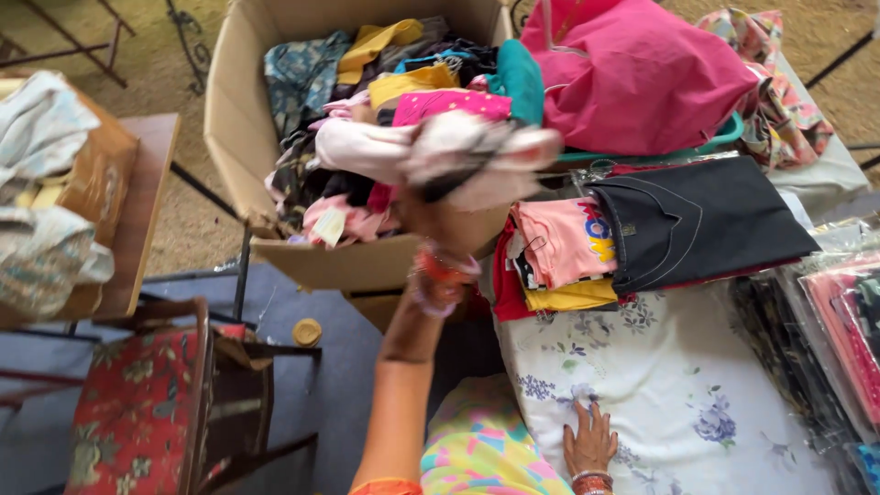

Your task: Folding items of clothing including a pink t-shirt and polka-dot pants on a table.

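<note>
1. The left hand (431, 215) is raised over the near edge of the cardboard box (234, 119), its fingers clenched on a pale pink-and-white garment (440, 151) that is blurred; the hand itself is mostly hidden behind the cloth.
2. That garment hangs just above the heap of mixed clothes (385, 64) filling the box.
3. Bangles (442, 275) in red and pink circle the left wrist.
4. The right hand (588, 442) lies flat and released, fingers spread, palm down on the white floral sheet (678, 385), grasping nothing.
5. Just beyond it on the sheet sits a stack of folded clothes (559, 252): pink on top, yellow and red below.
6. A dark folded garment (697, 220) with pale stitching lies right beside that stack.
7. A large pink cloth (632, 73) is piled behind them, next to the box.
8. Clothes in clear plastic packets (839, 339) lie at the right edge.
9. A chair with a red floral seat (133, 412) stands at lower left.
</note>
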